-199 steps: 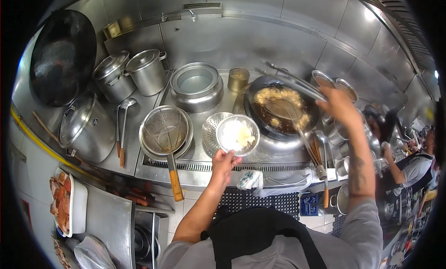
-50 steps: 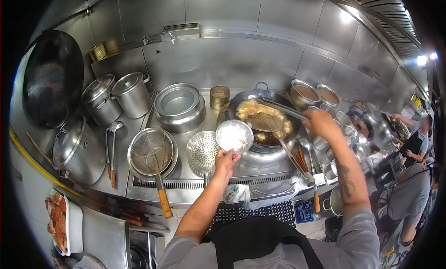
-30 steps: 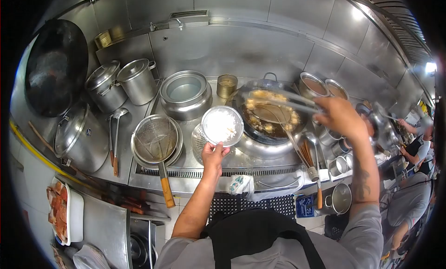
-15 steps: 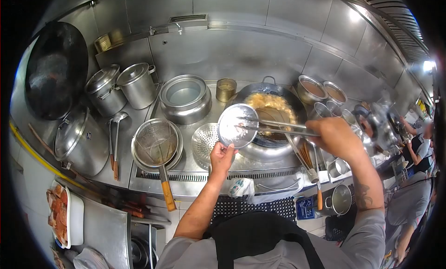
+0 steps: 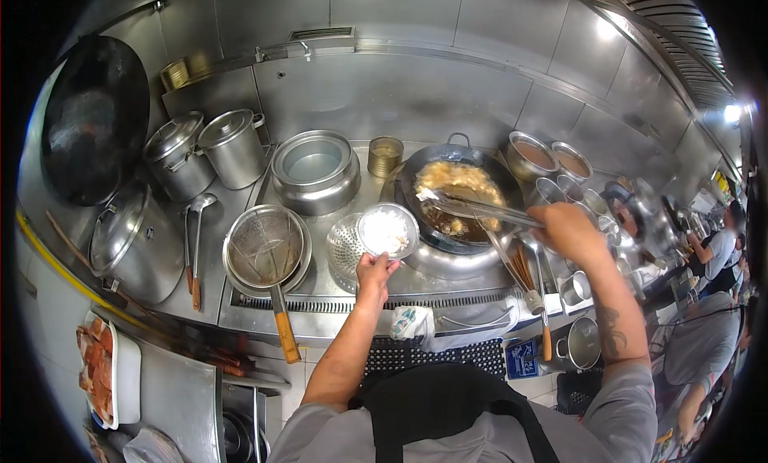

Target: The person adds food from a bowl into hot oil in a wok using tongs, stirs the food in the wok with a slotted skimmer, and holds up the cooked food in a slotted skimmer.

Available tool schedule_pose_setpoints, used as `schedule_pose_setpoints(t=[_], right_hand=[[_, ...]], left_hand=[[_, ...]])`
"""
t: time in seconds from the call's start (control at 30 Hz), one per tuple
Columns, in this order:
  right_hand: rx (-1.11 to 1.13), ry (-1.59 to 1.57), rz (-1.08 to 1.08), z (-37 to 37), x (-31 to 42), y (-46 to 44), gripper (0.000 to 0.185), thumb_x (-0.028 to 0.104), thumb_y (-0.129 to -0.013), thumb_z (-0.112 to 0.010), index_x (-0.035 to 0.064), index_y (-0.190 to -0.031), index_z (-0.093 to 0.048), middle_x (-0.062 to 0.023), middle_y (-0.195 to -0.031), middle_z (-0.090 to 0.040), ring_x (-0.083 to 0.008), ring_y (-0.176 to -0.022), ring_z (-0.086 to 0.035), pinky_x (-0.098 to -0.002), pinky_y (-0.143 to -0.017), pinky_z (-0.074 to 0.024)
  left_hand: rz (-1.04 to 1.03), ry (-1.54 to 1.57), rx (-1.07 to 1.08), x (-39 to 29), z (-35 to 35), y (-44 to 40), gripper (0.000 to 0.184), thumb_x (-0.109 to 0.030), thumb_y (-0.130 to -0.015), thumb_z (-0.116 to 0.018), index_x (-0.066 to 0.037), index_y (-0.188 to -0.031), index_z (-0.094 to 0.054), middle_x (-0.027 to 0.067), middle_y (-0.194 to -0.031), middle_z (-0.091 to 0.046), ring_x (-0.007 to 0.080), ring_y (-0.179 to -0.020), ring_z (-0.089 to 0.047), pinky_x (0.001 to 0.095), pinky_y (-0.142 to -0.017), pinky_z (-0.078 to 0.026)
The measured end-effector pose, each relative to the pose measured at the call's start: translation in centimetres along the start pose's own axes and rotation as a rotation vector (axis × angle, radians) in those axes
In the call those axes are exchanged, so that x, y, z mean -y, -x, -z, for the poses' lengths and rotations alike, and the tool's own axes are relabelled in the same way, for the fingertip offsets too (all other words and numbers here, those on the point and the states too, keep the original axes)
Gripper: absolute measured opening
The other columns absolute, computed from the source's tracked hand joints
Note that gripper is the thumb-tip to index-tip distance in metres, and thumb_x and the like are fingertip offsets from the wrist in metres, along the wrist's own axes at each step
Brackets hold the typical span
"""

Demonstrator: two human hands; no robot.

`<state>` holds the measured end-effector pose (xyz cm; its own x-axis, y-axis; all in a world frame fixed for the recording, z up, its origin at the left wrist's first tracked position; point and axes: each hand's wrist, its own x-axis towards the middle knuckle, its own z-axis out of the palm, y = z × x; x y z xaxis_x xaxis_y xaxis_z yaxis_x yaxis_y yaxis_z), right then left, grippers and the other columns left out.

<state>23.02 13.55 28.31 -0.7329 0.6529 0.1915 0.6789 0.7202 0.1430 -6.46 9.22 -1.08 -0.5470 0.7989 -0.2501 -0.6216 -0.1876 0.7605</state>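
Note:
My left hand (image 5: pixel 376 277) is closed on the near rim of a small metal bowl (image 5: pixel 369 236), tilted toward me. White, coated-looking pieces (image 5: pixel 390 228) lie inside it. My right hand (image 5: pixel 573 229) grips long metal tongs (image 5: pixel 500 213), whose tips hold a white-coated piece (image 5: pixel 427 195) over the left side of a dark wok (image 5: pixel 512 177). In the wok's oil, golden food (image 5: pixel 456 175) bubbles along the far side. What the coated piece is, I cannot make out.
A perforated ladle (image 5: pixel 342 247) lies left of the wok. Beyond are a strainer (image 5: pixel 264 233) on a pan, a wide pot (image 5: pixel 316 193) and a tin can (image 5: pixel 386 156). Sauce bowls (image 5: pixel 531 153) stand to the right. Co-workers (image 5: pixel 712 247) are at far right.
The tongs have gone from inside the bowl to over the wok, now carrying a white-coated piece. The bowl has moved slightly left and nearer to me, showing its contents more.

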Motion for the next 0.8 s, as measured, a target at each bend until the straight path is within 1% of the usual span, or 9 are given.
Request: schedule_pose_setpoints(t=[0.13, 0.27, 0.33, 0.4, 0.43, 0.47, 0.53, 0.73, 0.8], right_hand=[[0.117, 0.015, -0.049, -6.8, -1.8, -1.1, 0.022, 0.018, -0.074, -0.067, 0.0042, -0.09, -0.063, -0.0183, -0.082, -0.064, -0.0361, -0.081, -0.062, -0.0447, -0.074, -0.0482], [0.122, -0.013, -0.095, -10.8, -2.1, -1.6, 0.023, 0.02, -0.075, -0.065, 0.0043, -0.093, -0.062, -0.0194, -0.081, -0.063, -0.0372, -0.081, -0.062, -0.0455, -0.075, -0.0482], [0.08, -0.034, -0.12, -8.6, -1.1, -1.5, 0.022, 0.016, -0.075, -0.065, 0.0017, -0.091, -0.061, -0.02, -0.08, -0.063, -0.0373, -0.08, -0.062, -0.0455, -0.074, -0.0487], [0.036, -0.075, -0.117, -5.1, 0.0, -1.0, 0.021, 0.015, -0.075, -0.065, 0.0008, -0.09, -0.061, -0.0204, -0.079, -0.063, -0.0376, -0.08, -0.062, -0.0456, -0.073, -0.0486], [0.014, -0.108, -0.1, -3.3, 0.5, -0.7, 0.022, 0.015, -0.075, -0.066, 0.0012, -0.091, -0.061, -0.0205, -0.079, -0.063, -0.0379, -0.08, -0.062, -0.0456, -0.073, -0.0484], [-0.008, -0.14, -0.083, -1.6, 1.1, -0.4, 0.023, 0.016, -0.075, -0.067, 0.0015, -0.091, -0.061, -0.0207, -0.079, -0.063, -0.0381, -0.08, -0.062, -0.0457, -0.073, -0.0482], [0.03, -0.149, -0.033, 0.9, 2.3, 0.3, 0.025, 0.017, -0.075, -0.067, 0.0025, -0.093, -0.061, -0.0201, -0.079, -0.063, -0.0378, -0.08, -0.061, -0.0454, -0.073, -0.0481], [0.131, -0.071, 0.063, 1.6, 3.7, 0.8, 0.028, 0.019, -0.075, -0.068, 0.0041, -0.098, -0.062, -0.0179, -0.077, -0.063, -0.0365, -0.08, -0.061, -0.045, -0.072, -0.0479], [0.123, -0.073, 0.08, 1.2, 3.3, 0.8, 0.029, 0.019, -0.075, -0.068, 0.0044, -0.099, -0.062, -0.0176, -0.077, -0.063, -0.0361, -0.08, -0.061, -0.0449, -0.072, -0.0478]], left_hand=[[0.008, 0.011, 0.001, 0.3, 0.7, 0.2, 0.018, -0.002, -0.086, -0.058, -0.005, -0.078, -0.042, 0.0094, -0.078, -0.054, 0.019, -0.065, -0.06, 0.0315, -0.068, -0.057], [-0.041, -0.006, 0.023, -0.2, 0.9, 0.5, 0.017, -0.002, -0.086, -0.058, -0.005, -0.079, -0.043, 0.0094, -0.08, -0.055, 0.0181, -0.066, -0.06, 0.0306, -0.066, -0.056], [-0.07, -0.023, 0.034, -0.9, 0.6, 1.2, 0.017, -0.002, -0.086, -0.059, -0.004, -0.079, -0.043, 0.0097, -0.082, -0.056, 0.0175, -0.066, -0.061, 0.0297, -0.066, -0.056], [-0.076, -0.05, 0.043, -1.4, 0.4, 1.7, 0.009, -0.004, -0.087, -0.058, -0.003, -0.089, -0.049, 0.0086, -0.089, -0.058, 0.0167, -0.074, -0.061, 0.0282, -0.068, -0.055], [-0.08, -0.064, 0.047, -1.7, 0.3, 1.9, 0.009, -0.005, -0.087, -0.058, -0.003, -0.094, -0.052, 0.0081, -0.093, -0.059, 0.0163, -0.077, -0.061, 0.0274, -0.07, -0.054], [-0.116, -0.056, 0.052, -2.1, 0.1, 2.3, 0.009, -0.004, -0.087, -0.058, -0.003, -0.089, -0.05, 0.0088, -0.092, -0.059, 0.0155, -0.075, -0.06, 0.0271, -0.069, -0.054], [-0.19, -0.044, 0.068, -2.5, -0.7, 2.9, 0.015, -0.002, -0.086, -0.059, -0.005, -0.081, -0.044, 0.0102, -0.089, -0.059, 0.0141, -0.069, -0.06, 0.0264, -0.067, -0.054], [-0.371, -0.095, 0.111, -2.4, -2.2, 3.6, 0.016, -0.002, -0.087, -0.058, -0.005, -0.08, -0.044, 0.0076, -0.089, -0.059, 0.0113, -0.074, -0.058, 0.0261, -0.067, -0.053], [-0.38, -0.107, 0.152, -2.1, -2.1, 3.4, 0.011, -0.004, -0.087, -0.058, -0.005, -0.083, -0.049, 0.0071, -0.093, -0.061, 0.0117, -0.079, -0.059, 0.0266, -0.069, -0.054]])
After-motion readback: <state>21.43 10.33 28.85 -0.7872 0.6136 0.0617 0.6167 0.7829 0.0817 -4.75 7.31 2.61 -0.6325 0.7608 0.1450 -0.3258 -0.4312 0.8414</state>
